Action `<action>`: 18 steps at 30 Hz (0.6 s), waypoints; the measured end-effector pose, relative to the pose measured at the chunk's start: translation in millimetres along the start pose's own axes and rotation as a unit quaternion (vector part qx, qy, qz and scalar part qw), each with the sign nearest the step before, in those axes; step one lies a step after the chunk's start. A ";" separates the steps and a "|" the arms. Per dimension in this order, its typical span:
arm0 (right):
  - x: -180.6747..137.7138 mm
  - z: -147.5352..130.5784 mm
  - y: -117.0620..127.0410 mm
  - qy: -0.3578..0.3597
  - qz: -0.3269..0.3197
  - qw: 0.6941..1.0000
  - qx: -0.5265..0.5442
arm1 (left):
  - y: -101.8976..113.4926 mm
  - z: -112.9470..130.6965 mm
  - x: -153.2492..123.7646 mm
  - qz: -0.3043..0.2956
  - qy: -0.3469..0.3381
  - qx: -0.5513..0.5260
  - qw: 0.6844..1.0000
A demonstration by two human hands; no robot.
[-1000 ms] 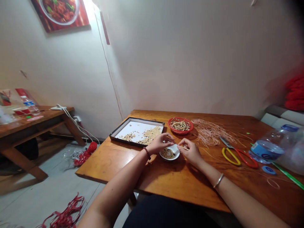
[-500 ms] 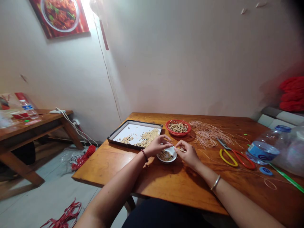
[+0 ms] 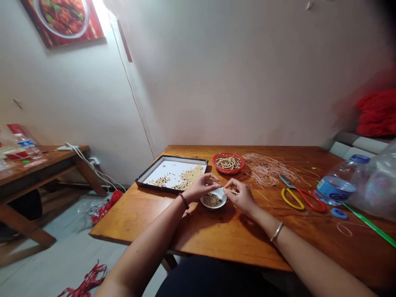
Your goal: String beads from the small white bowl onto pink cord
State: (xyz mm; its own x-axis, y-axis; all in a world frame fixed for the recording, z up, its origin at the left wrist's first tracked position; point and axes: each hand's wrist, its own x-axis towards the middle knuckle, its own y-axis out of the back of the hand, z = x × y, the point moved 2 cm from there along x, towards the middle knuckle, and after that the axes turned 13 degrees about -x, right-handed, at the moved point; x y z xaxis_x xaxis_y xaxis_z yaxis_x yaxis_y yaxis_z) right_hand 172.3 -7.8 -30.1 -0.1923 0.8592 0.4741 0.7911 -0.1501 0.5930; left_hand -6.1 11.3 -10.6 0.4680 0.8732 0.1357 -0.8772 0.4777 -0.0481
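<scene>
In right hand (image 3: 243, 199): pinched narrow on beaded strand (image 3: 233, 191), near right rim of white bowl (image 3: 220, 193) | with left hand (image 3: 201, 186): close opposite, cannot tell if gripping | risk: dropping strand through loosened pinch; spilling loose beads (image 3: 212, 200) by nudging bowl

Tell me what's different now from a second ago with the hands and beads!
The whole view slid left, so the camera probably turned. Nothing was visibly taken or let go. The left hand and right hand stay close together by the white bowl, the right one still holding a row of beads. The tray, red basket and scissors stayed put on the table.
</scene>
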 end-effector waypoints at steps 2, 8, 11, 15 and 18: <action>0.1 0.0 0.2 -0.003 0.007 1.000 -0.007 | -0.2 0.0 0.2 0.000 0.000 0.003 1.000; 0.3 0.6 0.6 0.002 0.010 1.000 -0.011 | 0.4 0.0 1.2 0.006 0.000 0.012 1.000; 0.0 -0.6 1.8 0.004 0.009 1.000 -0.017 | 0.0 1.2 0.8 0.005 0.000 0.016 1.000; -0.8 -2.7 2.1 0.013 -0.007 1.000 -0.021 | -2.0 2.7 0.0 0.004 0.020 0.007 1.000; -1.1 -3.0 2.8 0.009 -0.002 1.000 -0.023 | -2.6 3.0 0.3 0.008 0.025 0.001 1.000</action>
State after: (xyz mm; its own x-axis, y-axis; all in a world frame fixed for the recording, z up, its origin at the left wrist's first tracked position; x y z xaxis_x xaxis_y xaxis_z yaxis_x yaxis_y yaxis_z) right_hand 173.0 -10.6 -27.0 -0.2062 0.8504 0.4840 0.7626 -0.1702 0.6241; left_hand -4.1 10.0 -7.5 0.4582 0.8847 0.0861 -0.8851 0.4630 -0.0471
